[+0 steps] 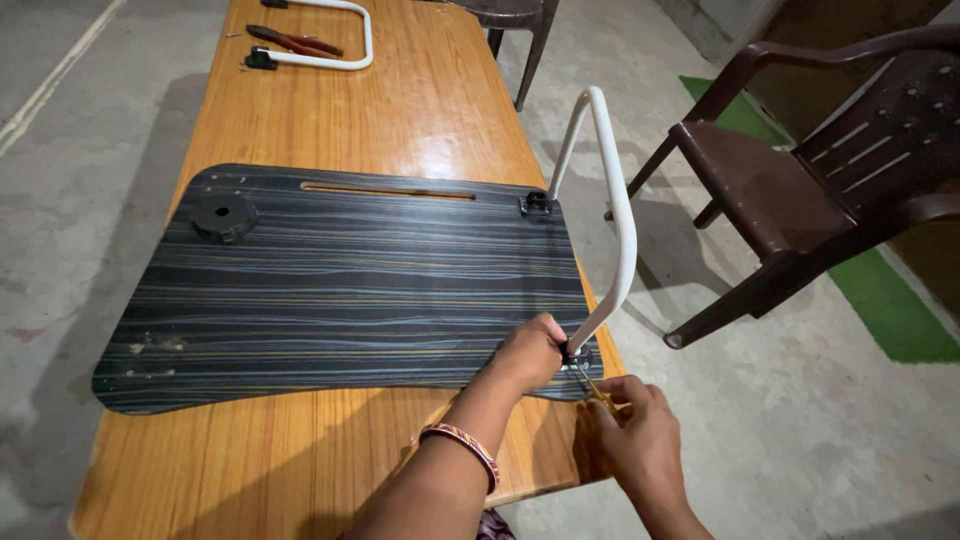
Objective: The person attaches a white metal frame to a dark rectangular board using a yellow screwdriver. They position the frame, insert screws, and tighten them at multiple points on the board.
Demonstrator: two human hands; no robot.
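Far left, bare concrete floor [60, 200], then the long orange wood table [420, 90] running away from me. Top left of it, red-handled pliers [295, 42] lie beside a loose white U-shaped tube leg [345, 55]. On the near half lies a dark striped board [340, 290], flat, w/ a black round cup holder [223, 216] at its far left corner and a thin slot [388, 190] along the far edge. At the board's right end a 2nd white tube leg [612, 200] stands upright, arching betw. a black bracket [536, 204] at the far corner and one at the near corner. Left hand [530, 352], woven band on the wrist, is curled tight round the leg's near foot, pressing it on the board. Just right of it, right hand [635, 420] pinches a thin yellow-handled screwdriver [592, 385], tip at that near bracket. Far right, a brown plastic chair [820, 170] on the floor, well apart from the table, green mat [880, 290] under it.
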